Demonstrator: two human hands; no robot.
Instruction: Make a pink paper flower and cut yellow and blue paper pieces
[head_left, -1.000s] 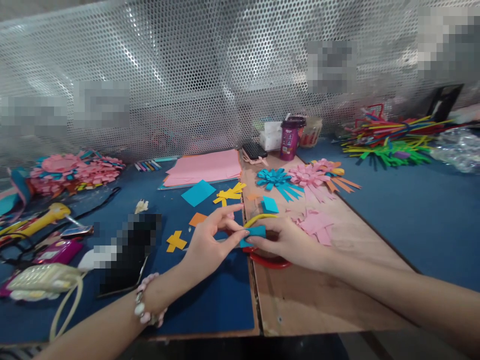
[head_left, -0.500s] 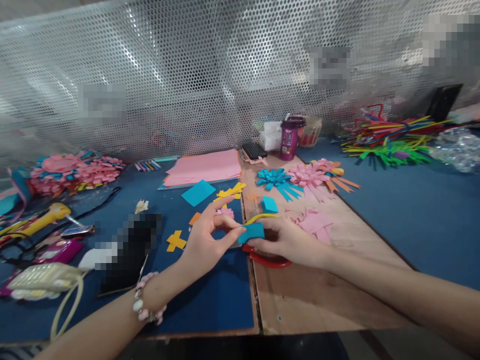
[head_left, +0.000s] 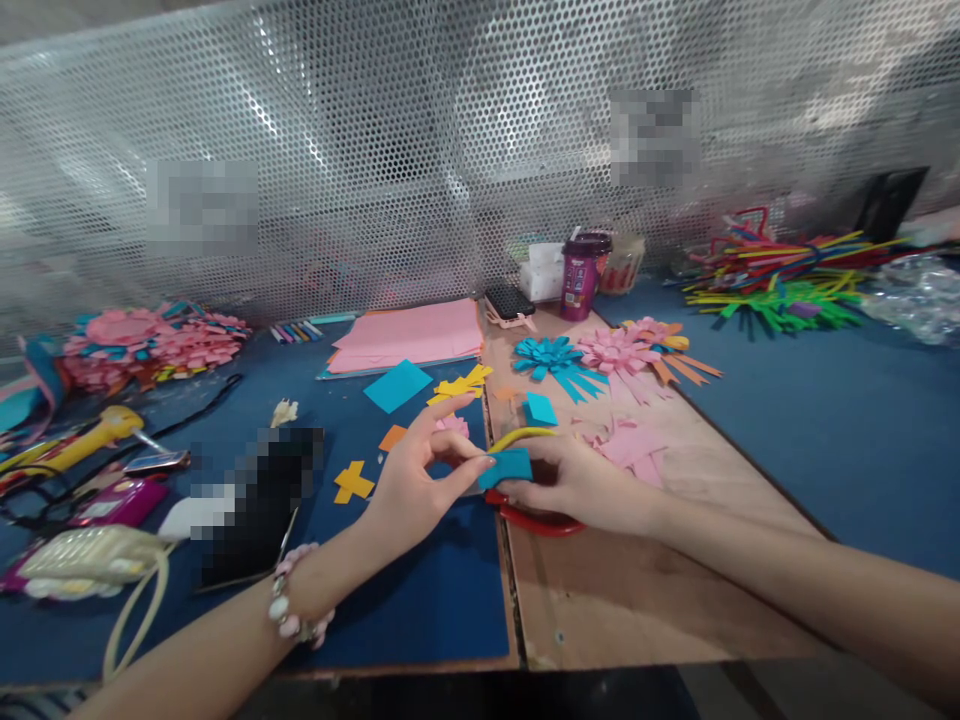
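Observation:
A folded piece of blue paper (head_left: 507,467) is held between both hands above the seam of the table. My left hand (head_left: 420,465) pinches its left edge between thumb and a finger, while the other fingers are raised. My right hand (head_left: 581,480) grips its right end with thumb and fingers. Under and beside the right hand lie what look like scissors (head_left: 541,520) with red and yellow handles; most of them is hidden. A small blue paper square (head_left: 539,409) lies just beyond, and a larger blue square (head_left: 397,386) is farther left.
Yellow paper crosses (head_left: 353,482), pink cut pieces (head_left: 634,448) and a blue paper flower (head_left: 551,362) lie around. Behind are a pink paper stack (head_left: 409,333) and a purple cup (head_left: 581,280). A glue gun (head_left: 105,430) and a dark phone-like slab (head_left: 255,510) lie left.
The blue paper and both hands have shifted very slightly to the right. The grip on the paper is the same.

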